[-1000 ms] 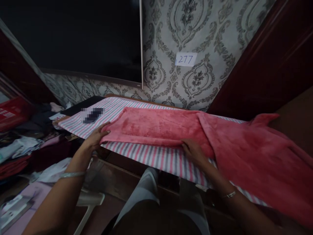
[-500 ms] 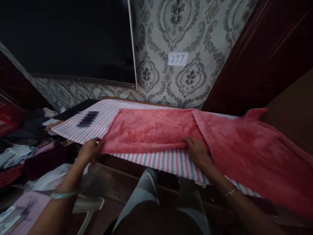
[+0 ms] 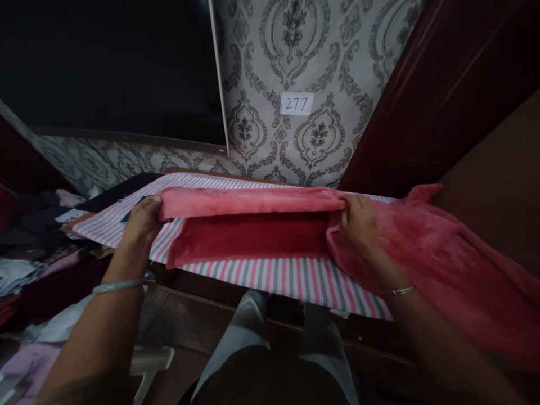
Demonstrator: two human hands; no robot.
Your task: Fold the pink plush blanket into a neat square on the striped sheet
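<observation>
A coral-pink plush cloth [image 3: 248,236] lies across a board with a pink, grey and white striped cover [image 3: 287,281]. My left hand [image 3: 143,222] is closed on the left end of its near layer, and my right hand [image 3: 360,225] grips that layer further right. Between them the layer is lifted as a long band [image 3: 253,201], held off the darker pink layer under it. More of the same plush cloth [image 3: 430,242] spreads out to the right, past my right forearm. Whether it is a garment or a blanket I cannot tell.
A large dark screen [image 3: 118,73] hangs on the patterned wall, beside a paper label [image 3: 296,103] reading 277. Clothes [image 3: 63,281] are heaped at the left. A dark flat object [image 3: 137,205], partly hidden, lies behind my left hand. A dark red panel [image 3: 400,107] rises at right.
Both hands have moved up and away from the near edge, lifting the front layer of the plush cloth. Its darker underlying layer now shows. The view has shifted slightly right.
</observation>
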